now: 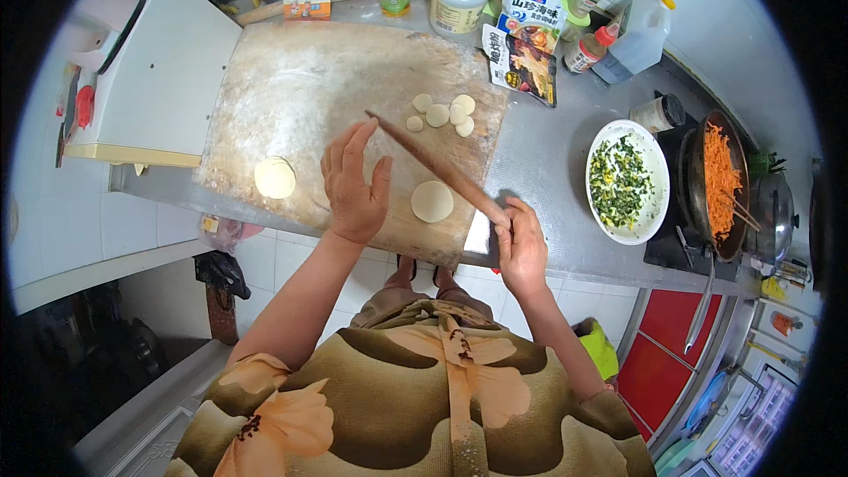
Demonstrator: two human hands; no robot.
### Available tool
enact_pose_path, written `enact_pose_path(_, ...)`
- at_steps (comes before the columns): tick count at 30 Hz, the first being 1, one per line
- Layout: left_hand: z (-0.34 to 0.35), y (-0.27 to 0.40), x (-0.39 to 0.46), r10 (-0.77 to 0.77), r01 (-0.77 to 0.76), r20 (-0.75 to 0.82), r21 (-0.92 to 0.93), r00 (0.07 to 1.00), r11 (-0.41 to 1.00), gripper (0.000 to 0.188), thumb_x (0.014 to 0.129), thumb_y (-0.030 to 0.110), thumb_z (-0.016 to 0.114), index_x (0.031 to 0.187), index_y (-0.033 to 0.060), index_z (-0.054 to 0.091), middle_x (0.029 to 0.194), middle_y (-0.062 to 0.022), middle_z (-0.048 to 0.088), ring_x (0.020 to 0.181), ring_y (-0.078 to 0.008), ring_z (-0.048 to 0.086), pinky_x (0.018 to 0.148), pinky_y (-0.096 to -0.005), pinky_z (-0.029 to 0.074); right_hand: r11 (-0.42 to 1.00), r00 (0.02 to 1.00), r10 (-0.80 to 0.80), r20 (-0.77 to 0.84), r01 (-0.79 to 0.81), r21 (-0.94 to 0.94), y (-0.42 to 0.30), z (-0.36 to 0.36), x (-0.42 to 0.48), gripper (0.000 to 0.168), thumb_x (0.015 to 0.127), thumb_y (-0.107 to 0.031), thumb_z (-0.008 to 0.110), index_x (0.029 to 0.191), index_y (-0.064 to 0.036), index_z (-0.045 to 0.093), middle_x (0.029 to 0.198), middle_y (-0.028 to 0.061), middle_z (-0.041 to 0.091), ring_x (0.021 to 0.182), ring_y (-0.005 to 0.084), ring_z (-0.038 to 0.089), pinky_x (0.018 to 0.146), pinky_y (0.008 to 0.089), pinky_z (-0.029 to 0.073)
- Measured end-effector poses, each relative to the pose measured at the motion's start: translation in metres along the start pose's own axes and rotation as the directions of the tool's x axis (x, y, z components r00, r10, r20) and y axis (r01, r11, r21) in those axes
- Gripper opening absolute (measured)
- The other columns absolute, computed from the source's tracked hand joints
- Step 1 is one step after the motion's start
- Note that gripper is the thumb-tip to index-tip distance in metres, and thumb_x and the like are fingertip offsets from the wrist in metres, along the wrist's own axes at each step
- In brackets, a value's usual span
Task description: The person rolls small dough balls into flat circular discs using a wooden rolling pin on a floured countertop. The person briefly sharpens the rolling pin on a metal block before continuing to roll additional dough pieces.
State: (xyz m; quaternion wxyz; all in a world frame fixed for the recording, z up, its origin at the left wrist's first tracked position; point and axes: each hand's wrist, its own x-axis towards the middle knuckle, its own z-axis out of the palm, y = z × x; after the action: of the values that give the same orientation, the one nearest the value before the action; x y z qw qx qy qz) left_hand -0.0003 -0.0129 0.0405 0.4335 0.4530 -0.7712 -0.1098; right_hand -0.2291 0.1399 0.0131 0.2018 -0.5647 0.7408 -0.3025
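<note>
My right hand (523,248) grips the near end of a tapered wooden rolling pin (437,169), which points up and to the left over a floured wooden board (285,93). My left hand (356,185) is raised near the pin's far tip, fingers apart, holding nothing; whether a fingertip touches the tip I cannot tell. Between the hands, below the pin, lies a round flat dough wrapper (432,202). A small stack of rolled wrappers (275,177) rests at the board's left front. Several small flattened dough pieces (438,115) lie beyond the pin, some touching or overlapping.
To the right stand a white bowl of chopped greens with yellow bits (627,182) and a pan of shredded carrot (722,179) with chopsticks. Bottles, a white plastic jug (458,0) and seasoning packets (523,63) line the back. A white cabinet (159,73) borders the board's left.
</note>
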Motion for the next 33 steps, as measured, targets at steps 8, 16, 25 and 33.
enact_pose_path(8, 0.023, -0.006, -0.029, -0.100, 0.035, 0.600, 0.118, 0.794, 0.992, 0.032, 0.076, 0.030, 0.078, 0.097, 0.0089, 0.065, 0.099, -0.0100, 0.062, 0.097, -0.0313, 0.061, 0.084, -0.0442, 0.049, 0.990, 0.995, 0.050, -0.091, -0.038, 0.134, 0.011, 0.010, -0.012, 0.021, 0.100, -0.018, 0.053, 0.110, -0.001, 0.058, 0.135, 0.0179, 0.055, 0.112, 0.0366, 0.060, 0.094, 0.0415, 0.049)
enact_pose_path(16, 0.034, 0.005, -0.023, -0.396, 0.444, 0.663, 0.106, 0.635, 0.890, 0.021, 0.075, 0.017, 0.076, 0.088, 0.0073, 0.063, 0.085, -0.0102, 0.064, 0.086, -0.0314, 0.063, 0.078, -0.0449, 0.050, 0.988, 0.995, 0.054, -0.087, -0.040, 0.152, 0.007, 0.008, -0.005, 0.023, 0.101, -0.021, 0.053, 0.114, -0.001, 0.056, 0.136, 0.0188, 0.054, 0.113, 0.0359, 0.059, 0.095, 0.0418, 0.048)
enact_pose_path(25, 0.014, -0.007, -0.036, -0.554, 0.643, 0.570, 0.057, 0.607, 0.764, 0.018, 0.086, 0.014, 0.067, 0.102, 0.0045, 0.068, 0.098, -0.0166, 0.071, 0.092, -0.0338, 0.068, 0.082, -0.0426, 0.052, 0.973, 0.994, 0.024, -0.109, 0.002, 0.231, 0.007, 0.018, -0.002, 0.021, 0.101, -0.018, 0.054, 0.112, 0.000, 0.058, 0.131, 0.0209, 0.057, 0.113, 0.0330, 0.059, 0.096, 0.0402, 0.046)
enact_pose_path(33, -0.107, -0.120, -0.022, -0.677, 0.667, 0.072, 0.119, 0.733, 0.735, 0.023, 0.086, 0.013, 0.067, 0.108, 0.0063, 0.069, 0.094, -0.0161, 0.070, 0.088, -0.0310, 0.068, 0.078, -0.0374, 0.053, 0.956, 0.993, 0.046, -0.109, -0.012, 0.293, 0.007, 0.018, 0.002, 0.019, 0.100, -0.015, 0.055, 0.110, 0.000, 0.059, 0.131, 0.0194, 0.057, 0.112, 0.0302, 0.059, 0.096, 0.0387, 0.046)
